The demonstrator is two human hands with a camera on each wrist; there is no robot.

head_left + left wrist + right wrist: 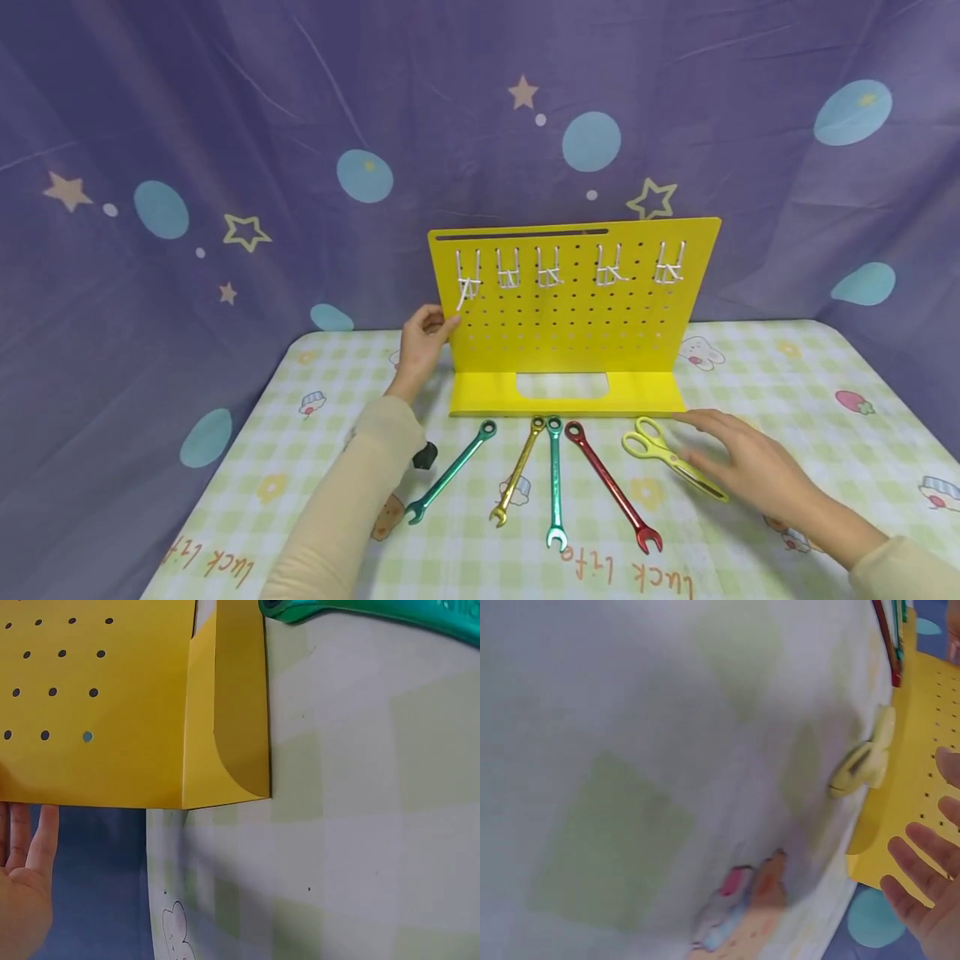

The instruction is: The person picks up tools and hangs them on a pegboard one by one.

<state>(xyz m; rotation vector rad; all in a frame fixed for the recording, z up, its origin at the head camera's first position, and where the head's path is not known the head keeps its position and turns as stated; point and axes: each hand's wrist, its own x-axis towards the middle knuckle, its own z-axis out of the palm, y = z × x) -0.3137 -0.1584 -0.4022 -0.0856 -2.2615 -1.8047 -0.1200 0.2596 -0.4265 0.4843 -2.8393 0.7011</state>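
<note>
A yellow pegboard stand [566, 358] stands upright on the table, with several white hooks [549, 275] in its upper rows. My left hand [422, 343] holds the board's left edge, thumb in front and fingers behind. In the left wrist view, those fingers [41, 844] reach past the edge of the board. My right hand [757, 458] is over the table by the board's front right corner, fingers spread and holding nothing. Just left of it lie yellow scissors [660, 450], which also show in the right wrist view, their blades pointing toward me in the head view.
In front of the stand lie a teal wrench [453, 471], a gold wrench [517, 473], a green wrench [555, 483] and a red wrench [611, 485]. A small black object [425, 456] is partly hidden by the left sleeve. A purple patterned curtain [465, 108] hangs behind the table.
</note>
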